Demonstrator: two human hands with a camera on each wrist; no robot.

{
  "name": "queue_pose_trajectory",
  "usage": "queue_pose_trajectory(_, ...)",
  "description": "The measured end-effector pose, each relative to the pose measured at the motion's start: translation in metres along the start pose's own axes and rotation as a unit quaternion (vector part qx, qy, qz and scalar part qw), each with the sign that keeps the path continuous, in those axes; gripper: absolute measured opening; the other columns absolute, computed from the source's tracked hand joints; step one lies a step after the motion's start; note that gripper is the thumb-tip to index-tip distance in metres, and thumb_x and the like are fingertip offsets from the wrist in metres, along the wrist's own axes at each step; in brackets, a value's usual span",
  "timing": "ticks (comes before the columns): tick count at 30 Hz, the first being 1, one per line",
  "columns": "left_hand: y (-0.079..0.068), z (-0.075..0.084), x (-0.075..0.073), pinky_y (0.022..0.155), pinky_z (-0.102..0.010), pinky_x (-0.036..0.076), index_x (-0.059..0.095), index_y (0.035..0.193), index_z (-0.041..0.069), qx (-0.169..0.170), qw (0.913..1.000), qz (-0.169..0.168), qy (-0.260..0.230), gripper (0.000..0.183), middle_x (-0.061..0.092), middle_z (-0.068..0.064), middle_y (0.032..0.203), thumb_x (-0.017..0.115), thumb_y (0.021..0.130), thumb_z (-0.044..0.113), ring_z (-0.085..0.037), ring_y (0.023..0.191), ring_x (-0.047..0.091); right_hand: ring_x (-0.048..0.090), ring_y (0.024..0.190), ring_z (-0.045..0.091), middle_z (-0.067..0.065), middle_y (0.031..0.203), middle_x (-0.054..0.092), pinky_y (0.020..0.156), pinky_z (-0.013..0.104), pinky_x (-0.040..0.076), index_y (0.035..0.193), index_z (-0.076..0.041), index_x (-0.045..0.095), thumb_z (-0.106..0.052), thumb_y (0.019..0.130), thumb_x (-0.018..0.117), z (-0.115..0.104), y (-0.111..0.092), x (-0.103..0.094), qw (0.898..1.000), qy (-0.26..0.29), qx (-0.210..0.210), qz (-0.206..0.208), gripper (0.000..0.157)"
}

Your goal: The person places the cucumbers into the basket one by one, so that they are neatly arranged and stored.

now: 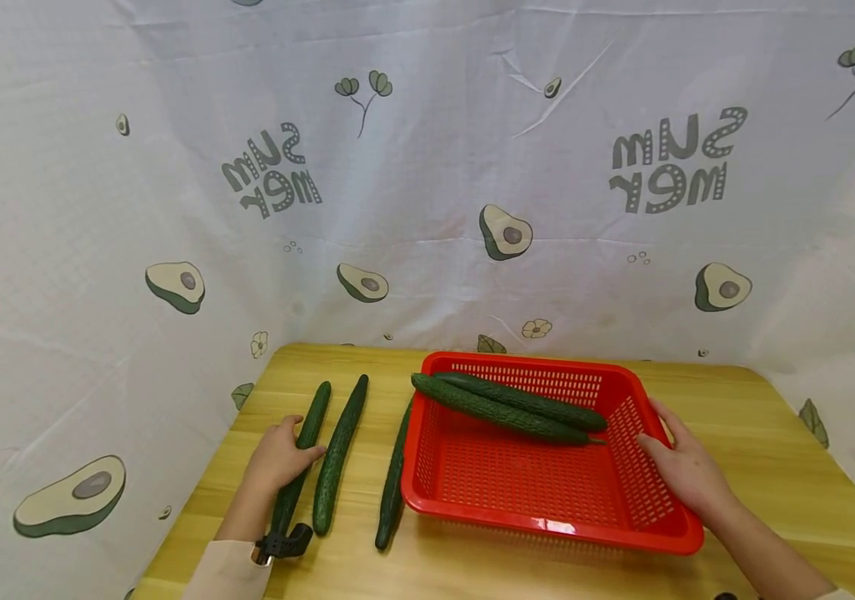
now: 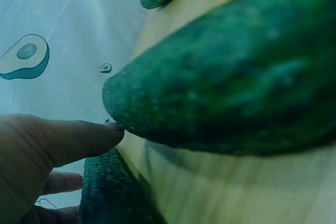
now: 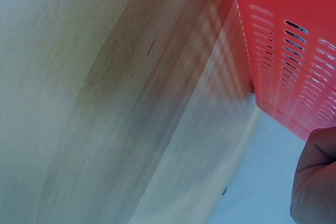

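Observation:
Over the leftmost cucumber [image 1: 312, 417], my left hand [image 1: 277, 454] spans with its thumb on one side and its fingers on the other. In the left wrist view the thumb [image 2: 79, 140] is stretched straight, its tip at the end of a large, close cucumber [image 2: 226, 77]. A second cucumber [image 1: 341, 454] lies just right of that hand, and a third [image 1: 392, 492] is partly hidden by the red plastic basket [image 1: 532, 521]. My right hand [image 1: 686, 467] grips the basket's right rim, thumb inside, fingers mostly hidden outside. Two cucumbers [image 1: 502, 410] lie in the basket's back part.
All this is on a wood-grain table [image 1: 742, 417]. Behind it and along the sides hangs a white curtain [image 1: 427, 183] printed with avocados and lettering. A black wrist strap [image 1: 285, 543] on the left arm overlaps the leftmost cucumber's near end.

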State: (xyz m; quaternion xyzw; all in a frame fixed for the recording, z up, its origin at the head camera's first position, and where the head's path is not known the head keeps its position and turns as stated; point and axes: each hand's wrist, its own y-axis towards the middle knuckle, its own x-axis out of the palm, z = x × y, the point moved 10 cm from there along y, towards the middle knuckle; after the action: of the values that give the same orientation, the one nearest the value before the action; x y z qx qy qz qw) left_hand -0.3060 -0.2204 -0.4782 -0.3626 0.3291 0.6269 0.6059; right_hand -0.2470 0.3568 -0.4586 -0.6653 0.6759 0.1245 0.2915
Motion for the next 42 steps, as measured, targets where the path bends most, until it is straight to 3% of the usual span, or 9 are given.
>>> queue_pose_trajectory(6, 0.0, -0.005, 0.004, 0.093, -0.062, 0.051, 0.045, 0.145, -0.011, -0.015, 0.9998, -0.007, 0.012, 0.075, 0.058, -0.037, 0.133, 0.077, 0.088, 0.024, -0.054, 0.117, 0.059, 0.07, 0.074, 0.02, 0.036, 0.12, 0.056, 0.062, 0.041, 0.062, 0.165, -0.02, -0.008, -0.039, 0.111, 0.036, -0.002, -0.001, -0.001, 1.0, 0.001, -0.002, 0.0, 0.072)
queue_pose_trajectory(18, -0.002, -0.002, -0.005, 0.088, -0.06, 0.054, 0.044, 0.148, -0.008, -0.005, 1.0, 0.005, 0.002, 0.064, 0.06, -0.033, 0.135, 0.065, 0.094, 0.017, -0.051, 0.113, 0.063, 0.071, 0.073, 0.021, 0.036, 0.12, 0.056, 0.062, 0.041, 0.062, 0.165, -0.021, -0.008, -0.037, 0.111, 0.037, -0.001, -0.002, 0.0, 1.0, 0.007, -0.002, 0.001, 0.072)
queue_pose_trajectory(23, -0.003, 0.009, -0.016, 0.082, -0.057, 0.055, 0.044, 0.149, -0.007, 0.013, 0.9995, 0.028, -0.003, 0.061, 0.064, -0.031, 0.128, 0.064, 0.095, 0.015, -0.046, 0.107, 0.065, 0.071, 0.073, 0.021, 0.037, 0.12, 0.056, 0.061, 0.042, 0.062, 0.165, -0.02, -0.008, -0.037, 0.111, 0.037, -0.003, -0.003, 0.0, 1.0, 0.01, -0.006, 0.001, 0.072)
queue_pose_trajectory(32, -0.007, 0.036, -0.035, 0.09, -0.06, 0.053, 0.051, 0.146, -0.002, 0.068, 0.9952, 0.07, 0.013, 0.051, 0.062, -0.03, 0.129, 0.063, 0.098, 0.012, -0.045, 0.11, 0.064, 0.071, 0.073, 0.021, 0.035, 0.118, 0.057, 0.061, 0.042, 0.062, 0.165, -0.02, -0.007, -0.036, 0.111, 0.037, -0.004, -0.004, 0.001, 1.0, 0.007, -0.007, 0.0, 0.072)
queue_pose_trajectory(42, -0.019, 0.083, -0.054, 0.093, -0.057, 0.054, 0.055, 0.146, 0.009, 0.148, 0.9839, 0.1, -0.005, 0.05, 0.062, -0.022, 0.135, 0.067, 0.098, 0.016, -0.04, 0.116, 0.064, 0.072, 0.075, 0.022, 0.037, 0.118, 0.058, 0.061, 0.041, 0.062, 0.165, -0.019, -0.006, -0.036, 0.111, 0.038, -0.003, -0.003, 0.0, 1.0, 0.006, -0.013, 0.005, 0.072)
